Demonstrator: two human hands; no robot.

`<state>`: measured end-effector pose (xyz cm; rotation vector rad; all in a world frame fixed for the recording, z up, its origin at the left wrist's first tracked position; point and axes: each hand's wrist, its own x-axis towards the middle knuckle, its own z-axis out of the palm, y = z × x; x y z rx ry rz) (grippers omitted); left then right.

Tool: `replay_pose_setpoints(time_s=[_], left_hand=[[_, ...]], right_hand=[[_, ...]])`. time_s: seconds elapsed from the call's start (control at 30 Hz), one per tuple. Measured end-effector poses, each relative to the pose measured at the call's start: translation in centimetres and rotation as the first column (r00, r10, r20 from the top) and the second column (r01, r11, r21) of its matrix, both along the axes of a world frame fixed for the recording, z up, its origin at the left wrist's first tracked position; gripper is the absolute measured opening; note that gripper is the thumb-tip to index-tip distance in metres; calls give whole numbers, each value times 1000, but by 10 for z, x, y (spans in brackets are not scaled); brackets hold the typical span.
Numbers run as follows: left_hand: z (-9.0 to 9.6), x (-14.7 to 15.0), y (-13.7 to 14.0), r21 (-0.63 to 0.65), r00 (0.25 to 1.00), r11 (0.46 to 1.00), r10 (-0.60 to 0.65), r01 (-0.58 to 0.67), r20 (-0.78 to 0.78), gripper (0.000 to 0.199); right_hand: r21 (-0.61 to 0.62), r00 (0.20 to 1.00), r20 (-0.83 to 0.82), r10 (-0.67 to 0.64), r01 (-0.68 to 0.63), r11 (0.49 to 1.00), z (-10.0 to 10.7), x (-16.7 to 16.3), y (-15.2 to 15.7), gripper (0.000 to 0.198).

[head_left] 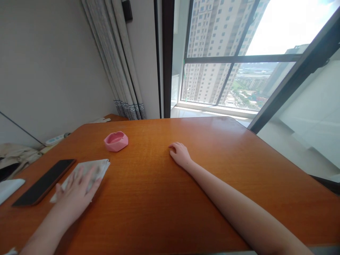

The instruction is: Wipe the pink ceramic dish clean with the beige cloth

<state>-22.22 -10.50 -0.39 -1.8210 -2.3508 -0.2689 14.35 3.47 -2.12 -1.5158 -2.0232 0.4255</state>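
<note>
My left hand (pixel 77 191), a little blurred, is spread over a folded whitish cloth or paper (pixel 102 165) on the wooden table (pixel 148 205). Its fingers are apart and lie across the sheet, covering much of it; nothing is gripped. Farther right, my right hand (pixel 180 154) rests on the bare tabletop with loosely bent fingers and the thumb apart, holding nothing. Between the hands and farther back stands a pink angular dish (pixel 116 142), like an ashtray, touched by neither hand.
A long black slab (pixel 45 182) with a brown edge lies left of the sheet. Beyond it are a white item (pixel 10 187), a power strip (pixel 55 139) and crumpled fabric (pixel 18 157). A grey curtain (pixel 117 60) and a window (pixel 233 60) stand behind the table.
</note>
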Motion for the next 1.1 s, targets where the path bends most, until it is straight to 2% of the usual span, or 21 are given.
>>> replay_pose_setpoints(time_s=[0.03, 0.07, 0.13, 0.2, 0.23, 0.27, 0.33, 0.4, 0.47, 0.57, 0.67, 0.87, 1.1], left_hand=[[9, 18, 4, 31, 994, 995, -101, 100, 49, 55], [19, 40, 10, 39, 959, 966, -257, 254, 121, 56], [35, 89, 24, -12, 805, 839, -517, 543, 290, 53], [45, 136, 44, -44, 670, 716, -626, 696, 399, 41], [47, 157, 56, -28, 631, 680, -663, 732, 403, 35], [47, 175, 69, -10, 622, 676, -671, 736, 404, 30], [40, 202, 96, 33, 654, 727, -636, 686, 410, 22], [28, 217, 118, 50, 701, 784, -579, 618, 417, 23], [16, 224, 131, 81, 712, 812, -551, 578, 436, 22], [0, 226, 135, 150, 656, 771, -613, 619, 441, 18], [-7, 224, 131, 176, 606, 732, -654, 659, 453, 17], [-10, 225, 133, 199, 582, 734, -648, 649, 492, 17], [-11, 225, 136, 176, 585, 730, -648, 661, 488, 20]], right_hand=[[0, 1000, -1, -9, 9, 1000, 0, -1, 0, 25], [1, 1000, -5, -15, 15, 1000, -1, -2, 0, 25], [9, 1000, -22, -18, 18, 1000, -1, -3, 0, 24], [28, 998, -63, -3, 5, 1000, -2, -3, -1, 24], [35, 995, -101, 6, -3, 999, -1, -2, -1, 24], [36, 989, -148, 20, -15, 999, -1, -2, -2, 24], [25, 970, -235, 68, -63, 998, 1, -2, -3, 27], [12, 955, -266, 128, -130, 991, 3, -2, -4, 32], [8, 952, -252, 171, -175, 985, 4, -3, -4, 37], [16, 962, -209, 175, -176, 984, 4, -4, -5, 38], [26, 979, -115, 169, -167, 986, 6, -5, -6, 28], [10, 990, -10, 138, -138, 990, 11, -3, -9, 18], [7, 991, 42, 124, -124, 992, 9, -4, -7, 17]])
